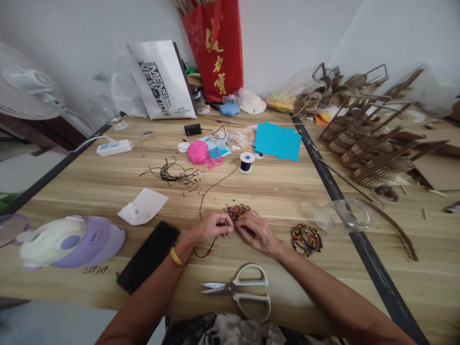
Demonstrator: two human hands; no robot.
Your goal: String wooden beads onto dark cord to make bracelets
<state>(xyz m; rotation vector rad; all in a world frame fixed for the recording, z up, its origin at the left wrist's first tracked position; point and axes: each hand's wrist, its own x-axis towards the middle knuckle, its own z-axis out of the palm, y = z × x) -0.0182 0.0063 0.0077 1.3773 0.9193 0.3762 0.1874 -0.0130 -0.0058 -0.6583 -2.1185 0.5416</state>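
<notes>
My left hand is closed in a pinch on a thin black cord. From there the cord trails back to a white-rimmed spool, and a loose end with a few beads hangs below the hand. My right hand has its fingertips drawn together at the near edge of a pile of small multicoloured beads; whatever is between them is too small to make out. Finished-looking loops of strung beads lie to the right. Scissors with pale handles rest in front of me, blades slightly apart.
A black phone and a purple-white device lie left, with white paper behind. Cut cord pieces, pink yarn and blue sheets sit farther back. Small woven baskets crowd the right.
</notes>
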